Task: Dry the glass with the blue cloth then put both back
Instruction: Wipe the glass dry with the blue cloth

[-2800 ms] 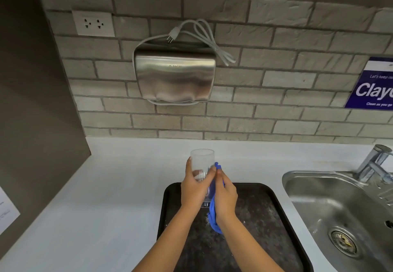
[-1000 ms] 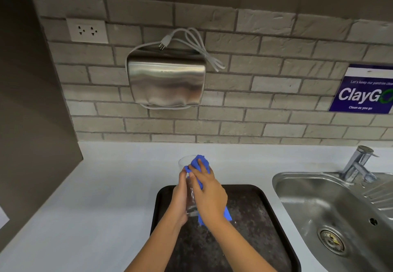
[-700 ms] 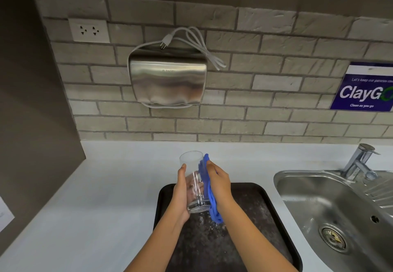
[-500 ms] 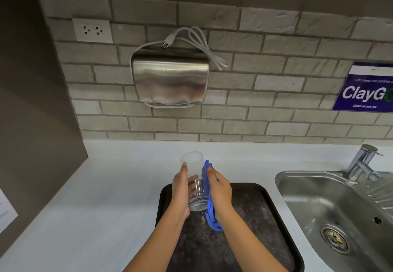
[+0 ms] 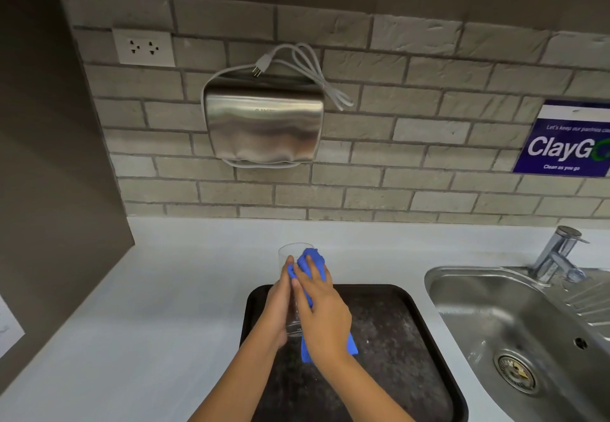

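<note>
A clear drinking glass (image 5: 288, 254) is held upright in the air above the far edge of the black tray (image 5: 396, 329). My left hand (image 5: 279, 306) grips the glass from its left side. My right hand (image 5: 321, 312) presses the blue cloth (image 5: 312, 258) over the near face of the glass, fingers spread up toward the rim. The cloth bunches at the rim and a tail of it hangs out below my right palm. Most of the glass is hidden by both hands and the cloth.
The tray lies on a white counter (image 5: 148, 316). A steel sink (image 5: 515, 329) with a tap (image 5: 558, 256) is to the right. On the brick wall hang a steel dispenser (image 5: 264, 127), a socket (image 5: 143, 47) and a blue sign (image 5: 567, 141).
My right hand with the cloth has swung from the glass's right side round over its near face and up to the rim. My left hand keeps its grip on the glass.
</note>
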A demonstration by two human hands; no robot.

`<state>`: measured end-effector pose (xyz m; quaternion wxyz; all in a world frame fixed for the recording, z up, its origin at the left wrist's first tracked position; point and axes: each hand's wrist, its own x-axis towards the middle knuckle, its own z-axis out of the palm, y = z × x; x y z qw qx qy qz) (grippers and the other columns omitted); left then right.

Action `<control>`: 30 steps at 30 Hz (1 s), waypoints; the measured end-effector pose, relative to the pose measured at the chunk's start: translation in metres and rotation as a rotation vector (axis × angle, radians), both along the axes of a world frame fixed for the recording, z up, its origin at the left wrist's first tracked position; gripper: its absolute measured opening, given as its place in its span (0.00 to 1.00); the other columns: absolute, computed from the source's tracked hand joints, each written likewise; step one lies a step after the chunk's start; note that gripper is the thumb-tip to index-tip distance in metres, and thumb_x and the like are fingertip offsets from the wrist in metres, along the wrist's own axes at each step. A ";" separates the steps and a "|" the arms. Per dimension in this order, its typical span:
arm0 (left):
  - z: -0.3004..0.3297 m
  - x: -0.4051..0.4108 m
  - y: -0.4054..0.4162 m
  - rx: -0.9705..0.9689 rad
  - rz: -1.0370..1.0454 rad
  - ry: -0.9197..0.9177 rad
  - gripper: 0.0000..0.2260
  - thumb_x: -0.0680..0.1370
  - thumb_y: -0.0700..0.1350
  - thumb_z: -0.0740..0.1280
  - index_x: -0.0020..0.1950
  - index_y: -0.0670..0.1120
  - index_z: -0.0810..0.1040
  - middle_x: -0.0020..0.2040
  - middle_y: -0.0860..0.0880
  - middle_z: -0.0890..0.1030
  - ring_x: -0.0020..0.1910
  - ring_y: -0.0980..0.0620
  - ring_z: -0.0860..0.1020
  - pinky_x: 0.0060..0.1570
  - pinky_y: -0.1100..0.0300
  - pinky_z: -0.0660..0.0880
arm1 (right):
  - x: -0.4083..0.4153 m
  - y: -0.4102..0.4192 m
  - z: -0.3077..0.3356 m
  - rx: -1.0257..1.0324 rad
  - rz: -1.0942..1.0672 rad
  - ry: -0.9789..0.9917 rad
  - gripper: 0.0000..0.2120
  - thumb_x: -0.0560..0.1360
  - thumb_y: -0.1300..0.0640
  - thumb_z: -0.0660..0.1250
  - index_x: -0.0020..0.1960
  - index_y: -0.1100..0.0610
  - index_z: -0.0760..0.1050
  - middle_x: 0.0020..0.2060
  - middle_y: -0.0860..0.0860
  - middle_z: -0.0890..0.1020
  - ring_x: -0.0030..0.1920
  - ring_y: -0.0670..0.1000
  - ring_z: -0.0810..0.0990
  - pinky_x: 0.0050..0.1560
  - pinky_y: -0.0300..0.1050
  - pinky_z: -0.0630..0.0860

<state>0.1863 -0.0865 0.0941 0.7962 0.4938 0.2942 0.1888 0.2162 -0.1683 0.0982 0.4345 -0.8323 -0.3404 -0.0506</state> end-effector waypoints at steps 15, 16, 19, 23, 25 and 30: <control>0.001 0.003 0.006 -0.277 -0.077 -0.172 0.31 0.76 0.68 0.61 0.60 0.44 0.84 0.51 0.39 0.88 0.46 0.44 0.88 0.41 0.52 0.84 | 0.025 -0.001 0.032 0.334 0.064 0.462 0.14 0.79 0.42 0.60 0.60 0.40 0.78 0.43 0.42 0.81 0.29 0.38 0.76 0.34 0.36 0.76; 0.000 0.004 0.004 -0.288 -0.063 -0.165 0.31 0.76 0.68 0.62 0.62 0.44 0.82 0.52 0.39 0.87 0.47 0.43 0.87 0.42 0.51 0.84 | 0.029 0.000 0.038 0.356 0.056 0.503 0.15 0.79 0.43 0.60 0.61 0.43 0.79 0.40 0.43 0.80 0.26 0.39 0.75 0.30 0.34 0.74; -0.002 0.007 0.002 -0.306 -0.053 -0.167 0.33 0.76 0.70 0.61 0.63 0.44 0.82 0.56 0.38 0.86 0.51 0.41 0.86 0.45 0.49 0.83 | 0.026 -0.001 0.035 0.260 0.047 0.367 0.13 0.79 0.43 0.60 0.61 0.38 0.77 0.55 0.45 0.84 0.37 0.39 0.78 0.38 0.33 0.73; -0.005 0.006 0.007 -0.234 -0.020 -0.168 0.29 0.77 0.67 0.62 0.58 0.43 0.86 0.55 0.40 0.87 0.53 0.42 0.86 0.44 0.53 0.84 | 0.007 -0.004 0.016 0.055 0.061 0.086 0.12 0.79 0.42 0.59 0.60 0.33 0.74 0.68 0.35 0.73 0.54 0.41 0.80 0.48 0.33 0.75; -0.006 0.006 0.009 -0.080 0.036 -0.026 0.27 0.79 0.65 0.60 0.56 0.44 0.85 0.52 0.41 0.88 0.50 0.43 0.87 0.47 0.51 0.82 | 0.010 -0.004 0.015 0.040 0.028 0.125 0.12 0.79 0.43 0.58 0.61 0.34 0.75 0.67 0.37 0.74 0.50 0.43 0.82 0.48 0.38 0.78; 0.000 0.012 0.001 0.029 -0.020 0.003 0.25 0.83 0.60 0.54 0.67 0.46 0.79 0.58 0.45 0.86 0.59 0.46 0.83 0.60 0.52 0.78 | 0.008 -0.002 0.008 -0.080 -0.008 -0.015 0.15 0.81 0.44 0.56 0.66 0.35 0.70 0.71 0.36 0.68 0.54 0.41 0.81 0.49 0.33 0.75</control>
